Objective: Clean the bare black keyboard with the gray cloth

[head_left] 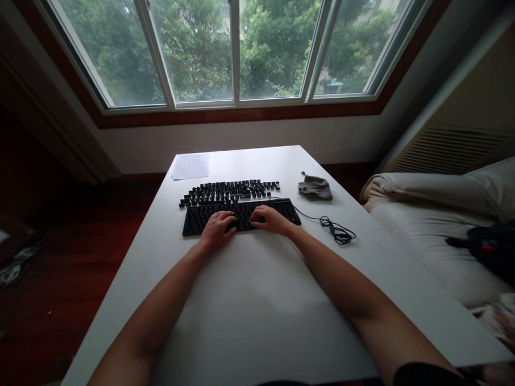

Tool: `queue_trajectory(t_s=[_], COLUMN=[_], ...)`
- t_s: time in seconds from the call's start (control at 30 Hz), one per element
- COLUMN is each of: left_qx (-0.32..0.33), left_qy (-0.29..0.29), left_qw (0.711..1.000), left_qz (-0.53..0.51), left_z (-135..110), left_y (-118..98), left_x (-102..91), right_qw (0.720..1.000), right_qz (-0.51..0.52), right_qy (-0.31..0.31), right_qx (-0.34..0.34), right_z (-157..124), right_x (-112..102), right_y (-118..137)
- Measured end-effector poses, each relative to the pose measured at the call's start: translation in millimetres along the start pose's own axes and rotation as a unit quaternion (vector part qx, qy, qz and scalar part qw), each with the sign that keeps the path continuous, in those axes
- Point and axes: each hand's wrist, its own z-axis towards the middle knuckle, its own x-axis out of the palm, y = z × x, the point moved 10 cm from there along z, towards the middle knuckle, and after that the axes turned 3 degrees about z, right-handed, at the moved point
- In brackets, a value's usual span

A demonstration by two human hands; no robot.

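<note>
A black keyboard (190, 221) lies on the white table in front of me. My left hand (218, 227) rests on its middle-left part, with the fingers lying over the keys and the thumb apart near the front edge. My right hand (268, 219) is over the keyboard right of the middle, thumb and fingertips drawn together in a pinch at the keys. Whatever sits in that pinch is too small and dark to name. Just behind the keyboard, many loose black keycaps (223, 191) are spread in rough rows.
On the white table (255, 320), a coiled black cable (338, 230) runs from the keyboard to the right. Behind it lies a crumpled grey cloth pouch (315, 187). A sheet of paper (190, 166) is at the far left corner. A sofa (424, 236) stands at the right.
</note>
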Motion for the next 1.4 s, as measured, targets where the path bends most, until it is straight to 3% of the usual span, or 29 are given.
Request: queue_trajectory(t_s=[0.4,0.7,1.0,1.13,1.27,1.33,1.4], left_qx=[0.03,0.026,0.026,0.022,0.021,0.01,-0.021], left_qy=[0.015,0.019,0.016,0.019,0.015,-0.005,-0.044], left_qw=[0.999,0.999,0.999,1.0,1.0,1.0,0.999], left_qz=[-0.002,-0.009,-0.01,-0.013,-0.015,-0.019,-0.024], left_z=[2.5,1.8,2.1,2.8,4.1,5.5,6.7], left_y=[-13.2,-10.8,-11.7,-12.0,-11.7,-9.1,-1.4], left_x=[3.1,6.2,5.6,4.6,4.4,1.4,-5.4], right_qw=[1.0,0.999,0.999,0.998,0.985,0.965,0.928], right_qz=[0.017,0.005,-0.023,0.04,0.134,0.215,0.329], right_qy=[0.006,0.013,0.037,0.028,-0.061,-0.104,-0.12], right_qx=[0.007,0.034,0.01,0.045,0.092,0.11,0.129], right_z=[1.8,3.4,2.2,2.9,9.6,15.9,23.7], right_x=[0.2,4.2,6.6,3.3,-7.4,-7.1,3.1], right_y=[0.1,-6.0,5.4,-0.1,-5.6,-5.4,-4.7])
